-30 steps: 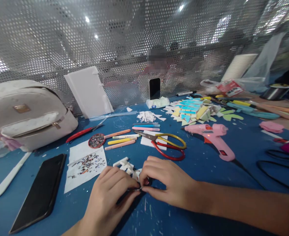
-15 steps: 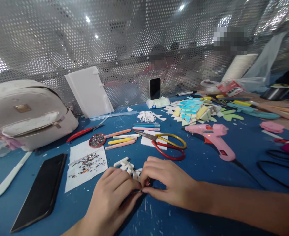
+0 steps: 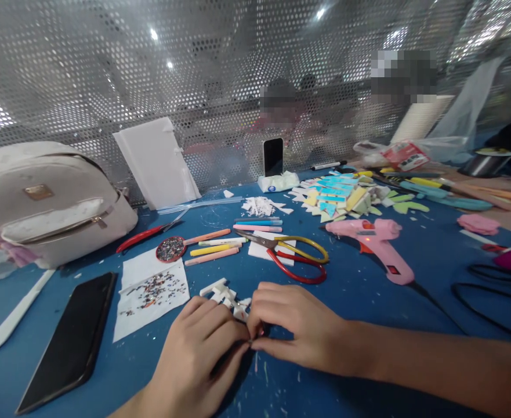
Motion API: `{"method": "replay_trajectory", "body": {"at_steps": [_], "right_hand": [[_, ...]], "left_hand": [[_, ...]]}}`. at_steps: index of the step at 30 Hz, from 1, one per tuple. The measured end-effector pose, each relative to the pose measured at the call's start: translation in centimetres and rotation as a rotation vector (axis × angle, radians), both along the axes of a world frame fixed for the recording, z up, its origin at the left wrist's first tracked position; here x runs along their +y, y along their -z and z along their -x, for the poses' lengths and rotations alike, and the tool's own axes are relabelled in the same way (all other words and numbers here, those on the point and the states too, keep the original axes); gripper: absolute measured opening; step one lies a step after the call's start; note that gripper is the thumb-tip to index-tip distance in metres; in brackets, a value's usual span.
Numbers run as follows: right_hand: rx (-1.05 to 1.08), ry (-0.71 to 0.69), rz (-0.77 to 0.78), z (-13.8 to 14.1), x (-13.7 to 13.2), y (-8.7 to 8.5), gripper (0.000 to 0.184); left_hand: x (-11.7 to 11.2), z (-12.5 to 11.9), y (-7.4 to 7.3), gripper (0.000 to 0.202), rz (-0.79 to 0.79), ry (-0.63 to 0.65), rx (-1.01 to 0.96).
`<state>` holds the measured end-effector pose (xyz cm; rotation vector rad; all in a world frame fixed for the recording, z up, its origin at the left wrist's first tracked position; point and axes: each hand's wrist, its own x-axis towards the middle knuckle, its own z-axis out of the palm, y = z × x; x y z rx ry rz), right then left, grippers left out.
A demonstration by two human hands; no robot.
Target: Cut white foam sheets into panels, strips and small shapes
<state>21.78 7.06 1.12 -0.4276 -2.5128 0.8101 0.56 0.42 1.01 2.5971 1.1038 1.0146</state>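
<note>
- At the near part of the blue table (image 3: 346, 331), holding both hands low and close together, fingertip to fingertip.
- Reaching in from the bottom edge with the left hand (image 3: 200, 348), turning its back upward, sloping its fingers rightward and tucking the thumb beneath.
- Reaching in from the right edge with the right hand (image 3: 296, 325), stretching the forearm (image 3: 420, 357) almost level, curling the fingers and pressing the index finger toward the thumb.
- Pinching a small piece (image 3: 251, 343) between both sets of fingertips, just above the tabletop; covering too much of it to tell what it is.
- Showing a reddish bit (image 3: 261, 332) inside the right hand's curl, too hidden to identify.
- Facing a small heap of white pieces (image 3: 224, 296) just beyond the fingertips.
- Having scissors (image 3: 270, 241) lying open beyond the right hand, and a speckled paper sheet (image 3: 136, 268) near the left.
</note>
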Motion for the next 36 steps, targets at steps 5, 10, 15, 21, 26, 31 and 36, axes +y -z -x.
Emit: {"method": "replay_trajectory", "body": {"at_steps": [5, 10, 15, 21, 26, 31, 36], "right_hand": [[0.025, 0.002, -0.007, -0.1, -0.1, 0.0, 0.011], [0.02, 0.001, -0.009, 0.0, -0.1, 0.1, 0.012], [0.026, 0.009, -0.01, 0.0, 0.0, 0.3, 0.015], [0.033, 0.005, 0.01, -0.1, 0.0, 0.4, 0.016], [0.036, 0.005, 0.015, -0.1, 0.1, 0.2, 0.015], [0.045, 0.011, 0.009, 0.0, 0.0, 0.1, 0.012], [0.052, 0.011, -0.003, 0.0, -0.2, 0.1, 0.01]], "left_hand": [[-0.1, -0.1, 0.0, 0.015, 0.023, 0.004, -0.013], [0.2, 0.0, 0.5, 0.015, 0.012, 0.012, -0.034], [0.3, 0.2, 1.1, 0.009, -0.032, 0.015, -0.031], [0.2, 0.3, 1.0, 0.009, -0.081, 0.023, -0.013], [0.2, 0.2, 0.8, 0.012, -0.08, 0.018, -0.02], [0.2, 0.2, 0.6, 0.013, -0.066, 0.003, -0.037], [0.2, 0.2, 0.6, 0.014, -0.054, 0.0, -0.036]]}}
